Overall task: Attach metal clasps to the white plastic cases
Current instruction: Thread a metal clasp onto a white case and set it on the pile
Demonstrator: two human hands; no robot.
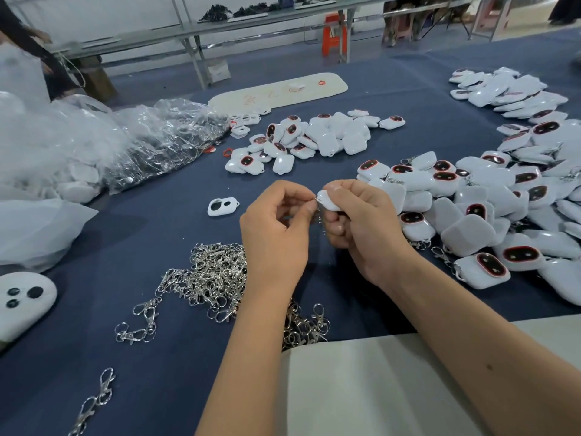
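Head view is showing the right hand point(361, 218) gripping a white plastic case point(328, 200) while the left hand point(276, 228) is pinching a metal clasp point(318, 212) at its edge (chain dangling between them); loose clasps point(213, 275) are lying just below the left wrist.

Both my forearms reach forward, bare to the elbow, converging so my hands meet close together. My left hand point(276, 221) has its fingers curled, thumb and forefinger pinched at the tip beside my right. My right hand point(358, 218) is curled tight, thumb on top, knuckles turned toward the left, its grip closed around something small. The fingertips of the two nearly touch.
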